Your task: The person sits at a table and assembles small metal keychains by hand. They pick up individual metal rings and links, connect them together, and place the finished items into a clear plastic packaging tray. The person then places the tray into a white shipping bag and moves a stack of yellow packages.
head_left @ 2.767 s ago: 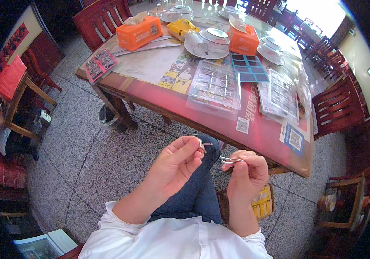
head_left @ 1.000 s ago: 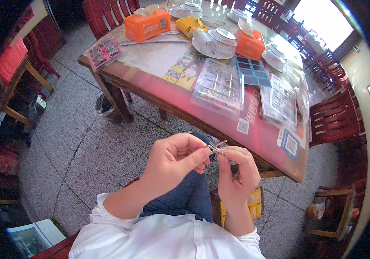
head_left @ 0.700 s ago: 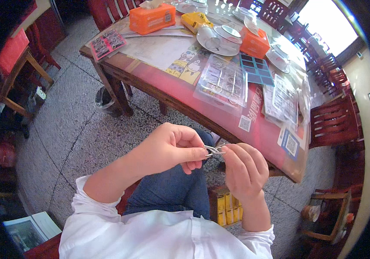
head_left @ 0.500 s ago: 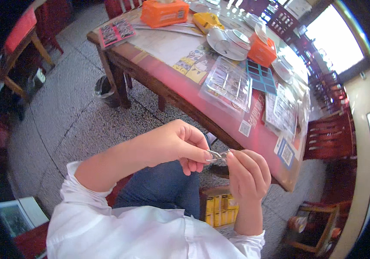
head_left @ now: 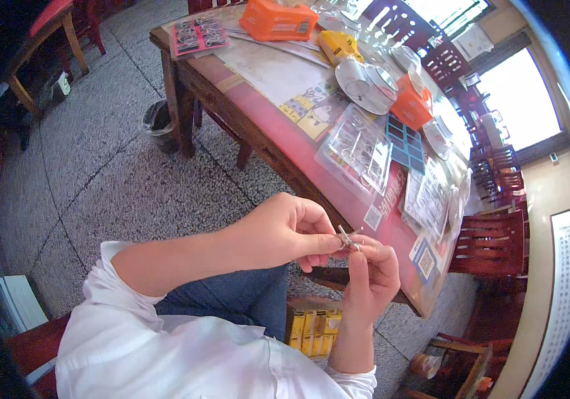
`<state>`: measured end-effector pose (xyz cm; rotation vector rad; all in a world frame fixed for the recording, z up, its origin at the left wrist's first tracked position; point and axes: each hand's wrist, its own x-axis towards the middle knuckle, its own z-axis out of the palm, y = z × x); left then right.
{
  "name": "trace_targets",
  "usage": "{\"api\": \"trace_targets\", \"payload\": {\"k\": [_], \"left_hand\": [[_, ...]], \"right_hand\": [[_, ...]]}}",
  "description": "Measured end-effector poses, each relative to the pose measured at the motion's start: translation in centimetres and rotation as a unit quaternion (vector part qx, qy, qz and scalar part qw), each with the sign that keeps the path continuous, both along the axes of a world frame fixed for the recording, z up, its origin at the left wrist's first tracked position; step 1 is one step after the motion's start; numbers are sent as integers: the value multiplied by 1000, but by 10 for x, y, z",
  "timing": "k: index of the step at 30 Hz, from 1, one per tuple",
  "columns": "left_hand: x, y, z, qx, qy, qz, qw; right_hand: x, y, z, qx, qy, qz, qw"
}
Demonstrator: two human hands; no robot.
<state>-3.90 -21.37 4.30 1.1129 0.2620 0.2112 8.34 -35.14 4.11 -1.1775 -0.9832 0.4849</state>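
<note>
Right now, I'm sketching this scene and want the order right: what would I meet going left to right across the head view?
Waste bin → left hand → metal pieces → right hand → dark red chair.

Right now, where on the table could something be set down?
Bare tabletop lies between the pink tray and the clear tray. Crowded: the far side, with orange tissue box, yellow packet and dishes, and the right, with blue grid.

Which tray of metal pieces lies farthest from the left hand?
The pink tray, by the table's left corner; the clear tray lies much nearer the left hand.
</note>
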Motion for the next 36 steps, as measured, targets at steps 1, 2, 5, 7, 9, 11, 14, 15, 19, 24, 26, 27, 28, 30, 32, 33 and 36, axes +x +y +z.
{"api": "trace_targets", "payload": {"k": [1, 2, 5, 7, 9, 11, 14, 15, 19, 24, 26, 27, 28, 30, 32, 33, 36], "left_hand": [[1, -2, -1, -3, -1, 23, 1000], [2, -3, -3, -12, -1, 35, 999], [4, -6, -10, -39, -9, 74, 996], [8, -8, -16, -56, -22, 105, 993], [8, -10, -23, -64, -36, 117, 990], [9, -11, -29, -77, -45, 129, 988], [9, -12, -35, -97, -46, 151, 983], [9, -13, -36, -99, -43, 159, 981], [12, -12, -37, -92, -48, 189, 977], [9, -10, -32, -30, -34, 220, 974], [8, -12, -32, 9, -33, 233, 972], [8, -12, -33, 27, -33, 243, 969], [8, -12, -34, 45, -33, 253, 966], [6, -13, -34, 96, -31, 265, 959], [5, -15, -34, 137, -32, 280, 950], [5, -15, -34, 154, -33, 289, 944], [5, -15, -34, 278, -52, 302, 911]], "right_hand": [[-1, 2, -1, -8, 24, -14, 1000], [-1, 5, -3, -15, 51, -26, 998], [-4, 10, -11, -17, 106, -65, 992], [-10, 13, -13, -20, 163, -54, 985], [-12, 17, -15, -20, 227, -48, 973], [-10, 19, -21, -32, 288, -50, 956], [-13, 22, -28, -34, 351, -39, 935], [-14, 23, -30, -32, 368, -33, 929], [-11, 24, -33, 2, 368, -63, 928], [0, 17, -23, 8, 252, -79, 964], [-5, 14, -20, -17, 166, -88, 982], [-8, 14, -20, -31, 123, -92, 988], [-9, 14, -20, -37, 87, -97, 991], [-11, 13, -20, -52, 15, -105, 993], [-11, 16, -21, -48, -61, -120, 990], [-11, 16, -19, -52, -91, -126, 986], [-10, 16, -16, -57, -143, -140, 978]]}}
